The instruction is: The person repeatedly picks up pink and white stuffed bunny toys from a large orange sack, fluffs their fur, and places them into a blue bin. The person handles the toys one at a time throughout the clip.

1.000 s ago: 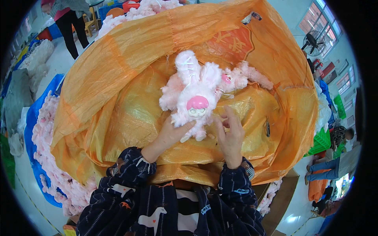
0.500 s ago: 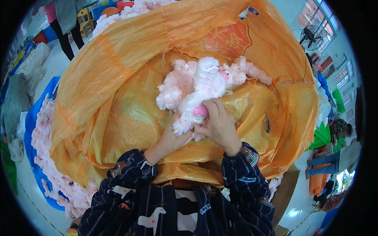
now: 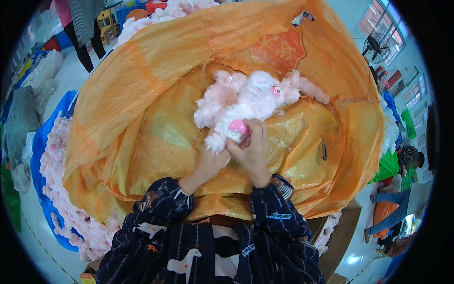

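Plush doll (image 3: 243,111), whitish with glossy pink hair, lies slantwise on the orange sheet (image 3: 161,137), between and just beyond the 2 hands. The right hand (image 3: 254,150) pinches the side of its head between thumb and fingers; the left hand (image 3: 208,164) grips its near end, some fingers hidden underneath. Large printed characters mark a red patch (image 3: 278,49) farther back; small lettering shows on the right sleeve (image 3: 279,216). Wrinkled sheet stretches both ways from the doll to high folds. 1 pink plush piece (image 3: 216,97) and 1 plush toy (image 3: 309,88) crowd its far end; a slim dark tool (image 3: 324,150) lies well apart, rightward.
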### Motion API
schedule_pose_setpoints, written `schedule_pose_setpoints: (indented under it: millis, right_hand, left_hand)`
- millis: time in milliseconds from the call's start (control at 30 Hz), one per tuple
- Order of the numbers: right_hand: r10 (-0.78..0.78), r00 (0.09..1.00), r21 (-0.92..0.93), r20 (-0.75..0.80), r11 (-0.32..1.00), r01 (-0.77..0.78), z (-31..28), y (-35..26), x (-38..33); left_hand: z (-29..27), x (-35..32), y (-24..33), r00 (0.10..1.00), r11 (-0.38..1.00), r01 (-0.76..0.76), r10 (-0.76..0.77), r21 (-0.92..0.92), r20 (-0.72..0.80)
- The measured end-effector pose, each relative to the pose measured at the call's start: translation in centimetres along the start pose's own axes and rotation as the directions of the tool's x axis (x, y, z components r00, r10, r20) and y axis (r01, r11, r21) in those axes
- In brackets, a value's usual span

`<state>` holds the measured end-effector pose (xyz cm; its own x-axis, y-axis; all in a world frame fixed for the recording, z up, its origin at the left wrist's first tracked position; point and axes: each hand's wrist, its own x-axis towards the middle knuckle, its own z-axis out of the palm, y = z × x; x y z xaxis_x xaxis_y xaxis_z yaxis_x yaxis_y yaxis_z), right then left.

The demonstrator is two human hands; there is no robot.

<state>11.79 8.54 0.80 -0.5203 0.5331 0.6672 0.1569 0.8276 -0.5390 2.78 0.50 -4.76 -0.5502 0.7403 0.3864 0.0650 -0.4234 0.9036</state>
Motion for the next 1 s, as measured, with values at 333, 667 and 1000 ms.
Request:
schedule_pose_setpoints:
  millis: [333, 667, 1000]
  right_hand:
    - [-0.048, 0.972, 0.003, 0.231, 0.999, 0.048, -5.9, -0.3, -2.2]
    - [-0.313, 0.877, -0.178, 0.365, 0.901, 0.396, -4.7, -0.6, -2.8]
    - [-0.15, 0.982, -0.185, 0.112, 0.968, 0.169, -2.8, -0.3, -3.8]
  left_hand:
    - [-1.0, 0.9, 3.1, 0.943, 0.831, 0.305, -0.331, -0.464, 0.027]
    - [-1.6, 0.9, 3.7, 0.915, 0.792, 0.379, -0.397, -0.479, 0.068]
    - [-0.4, 0.1, 2.5, 0.93, 0.811, 0.339, -0.364, -0.476, 0.042]
